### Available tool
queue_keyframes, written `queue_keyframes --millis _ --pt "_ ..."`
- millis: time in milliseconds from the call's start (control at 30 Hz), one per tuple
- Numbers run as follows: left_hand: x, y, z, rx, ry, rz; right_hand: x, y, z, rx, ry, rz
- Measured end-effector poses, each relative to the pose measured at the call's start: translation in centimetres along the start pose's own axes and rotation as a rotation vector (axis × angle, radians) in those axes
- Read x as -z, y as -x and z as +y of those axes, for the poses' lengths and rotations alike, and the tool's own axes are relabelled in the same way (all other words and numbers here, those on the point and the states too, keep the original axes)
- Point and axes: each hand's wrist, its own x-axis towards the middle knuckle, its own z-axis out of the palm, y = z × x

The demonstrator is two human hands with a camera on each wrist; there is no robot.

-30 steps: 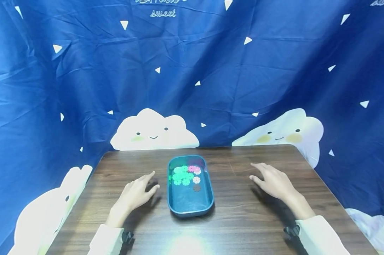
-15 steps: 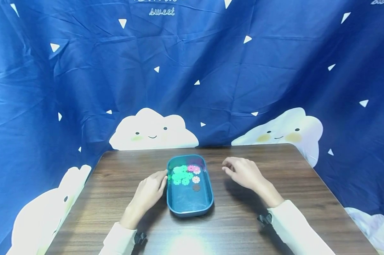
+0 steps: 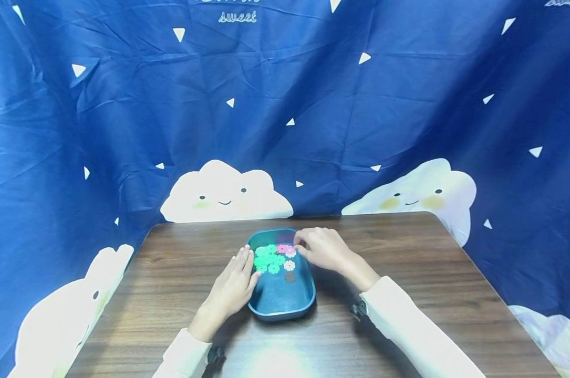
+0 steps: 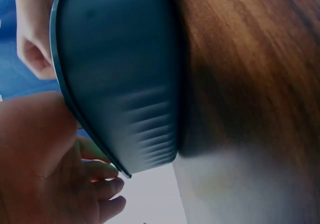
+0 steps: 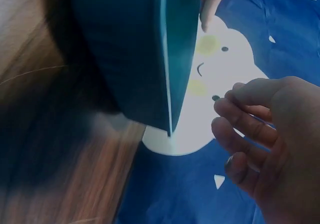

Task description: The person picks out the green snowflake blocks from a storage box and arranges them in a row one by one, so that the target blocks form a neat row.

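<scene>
1. Flower-shaped plastic discs – green cluster plus pink, white and one dark piece, bunched at far end of teal tray; near half of tray floor bare.
2. Tray mid-table on dark wood table, long axis running away from the body.
3. Handling guess for discs: thin, stiff, very light, smooth plastic – likely to skate on the tray floor or cling together. Best taken singly by a fingertip pinch across the edge notches; flat pieces may need tipping up against the tray wall first.
4. Handling guess for tray: rigid, light moulded plastic with rounded corners, prone to sliding on the wood, so bracing at the side wall makes sense.
5. Right hand over far right rim of tray, fingers curled down toward the pink disc. Wrist view shows loosely bent fingers with nothing between them; actual contact with a disc cannot be told from the head view.
6. Left hand flat on table against left wall of tray, fingers straight and together, pointing away from the body – touching or bracing, not wrapped round anything.
7. Both forearms in pale sleeves, angled inward toward the tray.
8. Blue cloud-print backdrop behind and at both sides.
</scene>
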Motion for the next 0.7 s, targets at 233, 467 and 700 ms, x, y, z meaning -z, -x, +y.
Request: queue_keyframes --millis 233,467,700 --pt "0.1 0.3 -0.1 0.014 0.017 -0.078 -1.5 -2.9 -1.4 0.072 0.018 -0.069" --pt "0.2 0.4 -0.2 -0.002 0.032 -0.082 -3.5 -5.7 -2.5 0.115 0.001 -0.148" --pt "0.2 0.4 -0.2 -0.009 0.031 -0.074 -4.7 -7.9 -3.1 0.102 0.006 -0.199"
